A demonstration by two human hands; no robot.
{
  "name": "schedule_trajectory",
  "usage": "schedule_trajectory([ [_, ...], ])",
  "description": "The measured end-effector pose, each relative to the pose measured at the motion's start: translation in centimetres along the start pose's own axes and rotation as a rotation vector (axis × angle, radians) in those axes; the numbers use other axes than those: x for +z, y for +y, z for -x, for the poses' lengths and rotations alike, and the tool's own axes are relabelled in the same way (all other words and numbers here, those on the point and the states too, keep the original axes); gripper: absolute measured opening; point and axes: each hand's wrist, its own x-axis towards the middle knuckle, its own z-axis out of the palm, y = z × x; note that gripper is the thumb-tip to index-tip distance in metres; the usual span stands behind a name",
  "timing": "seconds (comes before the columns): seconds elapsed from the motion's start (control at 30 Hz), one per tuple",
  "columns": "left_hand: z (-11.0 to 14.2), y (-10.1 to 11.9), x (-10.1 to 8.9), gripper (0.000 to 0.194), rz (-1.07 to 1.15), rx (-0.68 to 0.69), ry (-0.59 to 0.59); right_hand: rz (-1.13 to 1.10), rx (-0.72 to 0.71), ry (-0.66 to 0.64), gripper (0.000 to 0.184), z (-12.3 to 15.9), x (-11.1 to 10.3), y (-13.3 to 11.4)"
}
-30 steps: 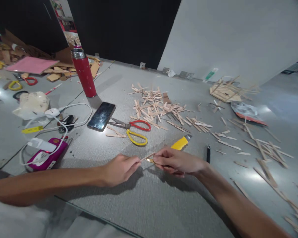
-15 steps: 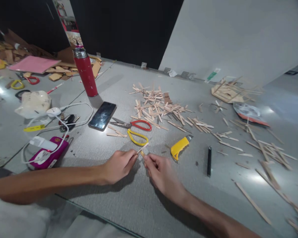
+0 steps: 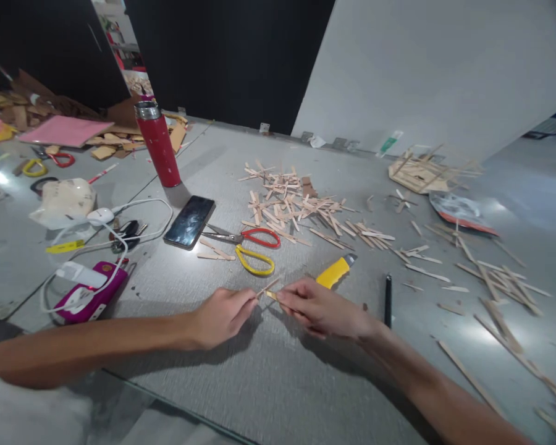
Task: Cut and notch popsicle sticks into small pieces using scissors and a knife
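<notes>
Near the front of the table, my left hand is closed in a pinch on a thin wooden stick, whose free end points up and right. My right hand also pinches, holding a short yellowish strip whose exact kind is too small to make out. The two pieces almost meet between my fingertips; whether they touch, I cannot tell. Scissors with one red and one yellow handle lie spread just beyond my hands. A yellow utility knife lies behind my right hand, which partly hides it.
Loose wooden sticks are heaped mid-table, and more lie scattered at right near a stick frame. A phone, red bottle, and purple power bank with white cables stand or lie left. A black pen-like rod is right of my forearm.
My right hand has turned and shifted up and to the right, so its strip now points left and the hand covers part of the utility knife. My left hand has hardly moved.
</notes>
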Motion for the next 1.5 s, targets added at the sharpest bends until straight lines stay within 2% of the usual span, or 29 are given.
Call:
schedule_trajectory([
  [0.1, -0.1, 0.0, 0.0, 0.027, -0.006, -0.029, 0.017, 0.006, -0.047, 0.172, 0.050, -0.3, 1.8, 0.5],
  [0.17, -0.1, 0.0, 0.0, 0.027, -0.009, -0.040, 0.025, 0.010, -0.066, 0.204, 0.049, -0.4, 2.4, 0.6],
  [0.63, 0.0, 0.0, -0.1, 0.035, 0.012, -0.015, 0.010, 0.022, -0.034, 0.024, 0.055, 0.0, -0.3, -0.4],
  [0.8, 0.0, 0.4, -0.3, 0.034, 0.070, -0.029, 0.062, -0.013, -0.036, 0.041, 0.056, 0.5, 0.4, -0.5],
  [0.97, -0.2, 0.9, -0.7, 0.031, 0.180, -0.062, 0.152, -0.148, -0.035, 0.069, 0.062, 0.8, 1.5, -0.4],
  [1.03, -0.3, 1.0, -0.8, 0.030, 0.202, -0.078, 0.186, -0.129, -0.035, 0.074, 0.057, 1.2, 1.7, -0.6],
  [1.1, -0.3, 1.0, -0.8, 0.029, 0.209, -0.091, 0.205, 0.050, -0.080, 0.154, 0.043, 1.7, 1.8, -0.8],
  [1.2, -0.3, 1.1, -0.9, 0.029, 0.220, -0.122, 0.209, 0.517, -0.267, 0.352, 0.024, 2.7, 2.0, -0.9],
  [1.27, -0.4, 1.2, -1.1, 0.033, 0.229, -0.152, 0.184, 0.803, -0.371, 0.428, 0.025, 3.2, 2.2, -0.7],
  [1.33, -0.5, 1.3, -1.3, 0.037, 0.244, -0.191, 0.155, 1.036, -0.411, 0.440, 0.034, 3.6, 2.3, -0.5],
  [1.43, -0.9, 1.5, -1.7, 0.040, 0.297, -0.251, 0.126, 1.250, -0.428, 0.424, 0.048, 3.9, 2.3, -0.6],
  [1.5, -1.0, 1.5, -1.8, 0.042, 0.336, -0.277, 0.112, 1.295, -0.458, 0.439, 0.035, 3.9, 2.2, -0.9],
])
